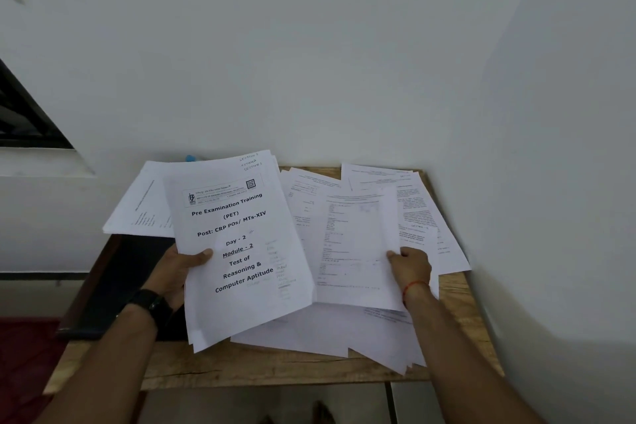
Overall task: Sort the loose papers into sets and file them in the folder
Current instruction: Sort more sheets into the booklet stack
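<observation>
White booklet (237,244) upright, top tilted right.

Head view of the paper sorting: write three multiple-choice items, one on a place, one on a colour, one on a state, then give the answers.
1. Where is the black folder?
A. At the table's left side, below the left hand
B. On the floor
C. Against the right wall

2. What colour is the thread on the right wrist?
A. Green
B. Red-orange
C. White

3. How is the titled packet held?
A. Lying flat, untouched
B. Lifted in the left hand, thumb on its cover
C. Folded in half

Answers:
1 A, the dark folder lies on the wooden table under the left arm.
2 B, a red-orange thread circles the wrist.
3 B, the right hand pinches another sheet.
</observation>
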